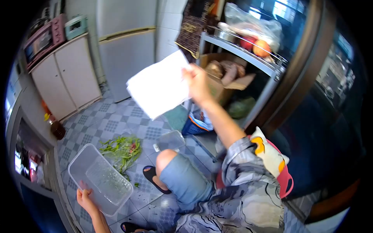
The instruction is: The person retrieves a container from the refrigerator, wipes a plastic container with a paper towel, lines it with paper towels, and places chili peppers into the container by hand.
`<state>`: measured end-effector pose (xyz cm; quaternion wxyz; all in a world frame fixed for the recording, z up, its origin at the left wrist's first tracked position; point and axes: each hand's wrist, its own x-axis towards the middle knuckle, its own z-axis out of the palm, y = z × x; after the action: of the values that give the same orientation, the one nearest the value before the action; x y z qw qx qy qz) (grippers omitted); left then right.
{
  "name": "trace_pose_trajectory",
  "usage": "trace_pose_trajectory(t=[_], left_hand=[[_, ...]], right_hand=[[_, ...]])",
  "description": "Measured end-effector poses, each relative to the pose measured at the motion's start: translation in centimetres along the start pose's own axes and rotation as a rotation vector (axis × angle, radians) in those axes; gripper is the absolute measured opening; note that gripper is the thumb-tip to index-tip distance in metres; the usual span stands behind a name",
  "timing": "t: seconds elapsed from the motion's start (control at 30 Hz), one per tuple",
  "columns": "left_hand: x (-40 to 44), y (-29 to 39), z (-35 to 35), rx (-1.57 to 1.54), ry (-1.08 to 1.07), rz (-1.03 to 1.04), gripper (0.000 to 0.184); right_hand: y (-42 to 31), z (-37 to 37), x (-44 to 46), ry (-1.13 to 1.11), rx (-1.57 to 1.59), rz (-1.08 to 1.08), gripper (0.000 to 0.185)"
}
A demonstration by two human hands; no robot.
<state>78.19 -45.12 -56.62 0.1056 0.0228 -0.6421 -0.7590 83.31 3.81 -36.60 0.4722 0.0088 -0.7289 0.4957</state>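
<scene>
The clear plastic container is tilted over the tiled floor, its near rim pinched between the thumb and fingers of the left hand, while the right hand holds a white sheet up by one edge, fingers closed on it. Droplets dot the container's inside, and just beyond it a loose heap of green stalks lies on the floor, near a smaller clear tray by the person's knee. Farther out stand a metal rack, a refrigerator and a white cabinet.
</scene>
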Motion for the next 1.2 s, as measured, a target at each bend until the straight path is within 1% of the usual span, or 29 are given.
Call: trace_pose_trajectory(t=[0.07,0.1,0.13,0.17,0.2,0.23,0.27,0.33,0.4,0.43,0.5,0.57,0.6,0.67,0.7,0.73,0.77,0.83,0.87,0.9,0.93,0.97,1.0,1.03,1.07,1.1,1.13,1.17,1.2], left_hand=[[1.2,-1.2,-0.4,-0.019,-0.076,0.010,0.023],[0.9,-0.9,0.4,-0.002,-0.116,-0.017,0.023],[0.7,0.1,1.6,-0.012,-0.061,-0.053,0.024],[0.6,0.8,2.5,-0.024,0.000,-0.083,0.025],[0.7,1.0,3.4,-0.016,-0.024,-0.098,0.025],[0.7,1.1,4.1,-0.065,-0.013,-0.052,0.025],[0.7,1.0,4.7,-0.114,0.001,-0.007,0.025],[1.7,0.3,4.8,-0.125,-0.013,-0.025,0.027],[2.2,-0.2,4.8,-0.136,-0.032,-0.016,0.030],[2.1,-0.2,5.2,-0.138,-0.039,-0.014,0.030],[2.1,0.0,5.8,-0.154,-0.006,-0.020,0.021],[3.1,-1.3,4.4,-0.108,-0.029,-0.019,0.025],[3.5,-1.7,3.8,-0.057,-0.056,-0.022,0.028],[1.6,0.4,5.0,-0.046,-0.023,0.004,0.025],[0.9,1.3,5.7,-0.041,0.012,0.032,0.022],[0.9,1.4,5.6,0.059,0.002,0.049,0.021],[0.8,1.4,4.8,0.166,0.022,0.069,0.019],[-0.8,2.4,4.9,0.151,0.035,0.142,0.021],[-2.3,3.7,6.3,0.143,0.130,0.116,0.013],[-2.8,4.0,6.8,0.118,0.182,0.177,0.003],[-3.4,4.5,6.5,0.193,0.137,0.171,0.011],[-3.2,3.7,6.3,0.248,0.150,0.325,0.014],[-3.5,4.3,6.4,0.243,0.151,0.358,0.016],[-3.7,4.8,6.9,0.230,0.129,0.391,0.018],[-4.0,5.7,7.1,0.239,0.116,0.404,0.020],[-4.5,6.3,7.6,0.207,0.119,0.390,0.020],[-4.6,6.5,7.4,0.215,0.152,0.408,0.020],[-4.6,6.6,7.1,0.259,0.166,0.481,0.021],[-4.7,6.8,6.7,0.308,0.176,0.554,0.021]], right_hand=[[-0.9,-7.3,0.4,0.074,-0.052,0.070,0.023],[-2.2,-10.4,-0.6,0.075,-0.081,0.154,0.023],[-3.5,-13.4,-2.0,0.073,-0.105,0.238,0.024],[-4.4,-16.5,-4.3,0.053,-0.201,0.316,0.024],[-5.5,-19.2,-6.4,0.026,-0.293,0.390,0.024],[-6.0,-21.6,-8.7,0.062,-0.346,0.485,0.024],[-5.9,-23.9,-11.3,0.097,-0.396,0.580,0.024],[-3.4,-28.9,-16.8,0.250,-0.427,0.758,0.024],[-1.4,-33.6,-22.3,0.233,-0.589,0.943,0.025],[0.2,-35.2,-24.9,0.245,-0.661,0.950,0.025],[2.1,-37.3,-27.7,0.255,-0.730,0.947,0.024],[3.1,-38.3,-28.4,0.301,-0.982,0.938,0.026],[3.3,-38.4,-28.2,0.295,-0.979,0.936,0.026],[3.6,-38.1,-27.3,0.228,-1.637,0.778,0.026],[2.2,-36.0,-25.4,0.369,-1.590,0.800,0.024],[1.8,-35.0,-23.8,0.350,-1.657,0.683,0.024],[1.8,-34.8,-22.4,0.251,-1.598,0.427,0.024],[0.7,-29.1,-18.3,0.265,-1.327,0.191,0.023],[0.4,-25.5,-16.0,0.233,-1.133,0.281,0.022],[-0.1,-21.2,-14.2,0.197,-0.706,0.260,0.021],[-0.6,-16.8,-12.7,0.163,-0.285,0.263,0.021],[-1.5,-11.8,-11.4,0.073,-0.148,0.262,0.020],[-2.6,-6.9,-10.9,-0.004,-0.023,0.265,0.019],[-3.3,-2.7,-10.8,-0.130,0.015,0.232,0.018],[-4.4,1.5,-11.0,-0.255,0.032,0.172,0.011],[-5.0,5.0,-11.3,-0.374,0.150,0.124,0.010],[-5.2,8.9,-12.3,-0.440,0.215,0.139,0.009],[-5.6,12.6,-12.7,-0.567,0.127,-0.024,0.010],[-6.9,16.4,-13.3,-0.594,0.053,-0.152,0.010]])
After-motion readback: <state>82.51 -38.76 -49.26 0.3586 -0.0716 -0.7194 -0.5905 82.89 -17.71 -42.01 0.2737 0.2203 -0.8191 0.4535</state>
